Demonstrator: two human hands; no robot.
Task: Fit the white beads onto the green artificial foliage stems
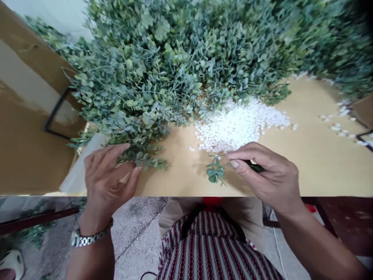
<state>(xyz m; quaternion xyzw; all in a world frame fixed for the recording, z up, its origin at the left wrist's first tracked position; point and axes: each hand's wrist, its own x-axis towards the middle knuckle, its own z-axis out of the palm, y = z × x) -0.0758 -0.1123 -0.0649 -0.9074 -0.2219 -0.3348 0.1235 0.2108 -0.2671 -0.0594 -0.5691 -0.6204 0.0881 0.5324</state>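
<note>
Sprig [215,174] of small green leaves, pinched by the stem between thumb and finger of the right hand [268,173]. Leaves of it hanging to the left of the fingertips, low over the counter [329,167], near the front edge. Something dark [255,167] tucked under the fingers of that same hand, too hidden to tell what.

Left hand [106,181] with nothing in its grip, thumb and fingers spread wide apart, right by the low front leaves of a big green leafy heap [175,62]. Hard to tell if touching them. Shiny silver watch [91,238] on that wrist.

Big leafy heap all along the back, with many round, bluish-green leaves. Pile of little white bits [233,126] in front of the heap, just behind the sprig, and more white bits strewn at the far right. Cloudy plastic sheet [76,169] near the left hand, next to a tall brown board [29,155]. Below, red, white and dark striped cloth [210,249] on the person's body.
</note>
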